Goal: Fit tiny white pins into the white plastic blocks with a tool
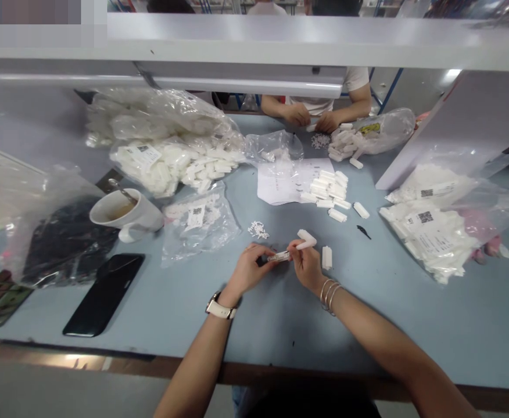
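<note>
My left hand (251,267), a white-strapped watch at its wrist, pinches one end of a small white oblong plastic part (279,256). Dark marks or slots run along that part's upper face. My right hand (307,264) is closed at the part's other end, its fingers wrapped round a bent white plastic piece (307,238) that sticks up past the knuckles. Just right of this hand stands a white plastic block (326,257). A little pile of tiny white pieces (258,230) lies beyond my left hand. Farther back are several white plastic blocks (329,187) in a heap.
At left are a black phone (104,295), a mug (126,213) with a spoon, and plastic bags (200,223). More filled bags (429,226) lie at right. A small black item (363,232) rests nearby. Across the table, another person's hands (313,118) handle white parts beneath a shelf (254,43).
</note>
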{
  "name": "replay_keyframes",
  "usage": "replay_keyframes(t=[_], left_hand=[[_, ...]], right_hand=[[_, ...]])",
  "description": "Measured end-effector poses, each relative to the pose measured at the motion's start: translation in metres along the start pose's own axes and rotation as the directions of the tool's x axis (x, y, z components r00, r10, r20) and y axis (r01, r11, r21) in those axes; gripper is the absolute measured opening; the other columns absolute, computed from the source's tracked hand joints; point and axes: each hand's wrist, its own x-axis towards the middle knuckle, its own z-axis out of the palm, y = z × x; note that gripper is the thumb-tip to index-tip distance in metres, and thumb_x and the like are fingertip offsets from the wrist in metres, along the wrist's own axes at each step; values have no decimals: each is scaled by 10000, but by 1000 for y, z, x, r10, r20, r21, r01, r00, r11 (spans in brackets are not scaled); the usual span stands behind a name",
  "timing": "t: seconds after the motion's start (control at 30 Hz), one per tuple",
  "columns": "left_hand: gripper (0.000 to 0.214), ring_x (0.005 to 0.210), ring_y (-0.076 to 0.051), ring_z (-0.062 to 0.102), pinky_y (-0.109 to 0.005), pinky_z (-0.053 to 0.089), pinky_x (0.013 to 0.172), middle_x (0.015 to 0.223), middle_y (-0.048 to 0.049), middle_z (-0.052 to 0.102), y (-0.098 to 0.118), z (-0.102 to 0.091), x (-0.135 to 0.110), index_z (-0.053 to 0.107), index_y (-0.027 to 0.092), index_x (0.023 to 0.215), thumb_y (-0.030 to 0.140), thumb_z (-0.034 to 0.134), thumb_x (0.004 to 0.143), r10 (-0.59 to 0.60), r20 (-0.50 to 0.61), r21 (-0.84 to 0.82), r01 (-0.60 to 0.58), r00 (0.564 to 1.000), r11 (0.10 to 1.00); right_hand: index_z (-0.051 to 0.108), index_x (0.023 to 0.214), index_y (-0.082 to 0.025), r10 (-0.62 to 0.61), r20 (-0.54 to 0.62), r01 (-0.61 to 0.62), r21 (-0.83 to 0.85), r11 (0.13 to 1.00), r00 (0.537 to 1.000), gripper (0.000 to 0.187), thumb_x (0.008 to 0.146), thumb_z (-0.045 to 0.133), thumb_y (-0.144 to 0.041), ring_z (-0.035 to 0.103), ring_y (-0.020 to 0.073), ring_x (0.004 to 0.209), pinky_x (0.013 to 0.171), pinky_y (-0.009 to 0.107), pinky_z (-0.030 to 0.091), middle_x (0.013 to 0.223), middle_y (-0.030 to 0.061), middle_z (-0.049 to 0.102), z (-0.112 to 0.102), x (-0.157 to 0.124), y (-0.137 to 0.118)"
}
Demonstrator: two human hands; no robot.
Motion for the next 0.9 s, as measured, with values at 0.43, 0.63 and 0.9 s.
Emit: replay_keyframes(t=[0.43, 0.63, 0.9], left_hand=[[70, 765, -189, 590, -325, 483, 702, 794, -43, 684, 1, 0, 0, 667, 206, 798, 263, 685, 760, 3, -13, -1, -3, 1000, 1000], [69, 759, -191, 592, -316, 481, 681, 786, -44, 679, 3, -1, 1, 670, 206, 795, 259, 691, 755, -8, -8, 7, 8, 1000, 1000], [80, 780, -201, 602, -330, 484, 711, 793, -40, 683, 4, -1, 1, 671, 208, 792, 266, 703, 747, -19, -1, -13, 19, 1000, 1000]], right_hand=[[546, 815, -204, -19, -5, 19, -73, 997, 1000, 321, 967, 360, -416, 517, 132, 533, 583, 256, 444, 604, -7, 547, 1, 2, 0], [534, 811, -196, 8, -31, -8, -12, 1000, 999, 342, 970, 342, -430, 527, 122, 512, 554, 247, 446, 583, -13, 539, 2, -1, 2], [523, 784, -197, 56, -70, -51, 75, 996, 996, 356, 964, 356, -455, 541, 112, 488, 531, 238, 452, 556, -29, 528, 3, -4, 4]])
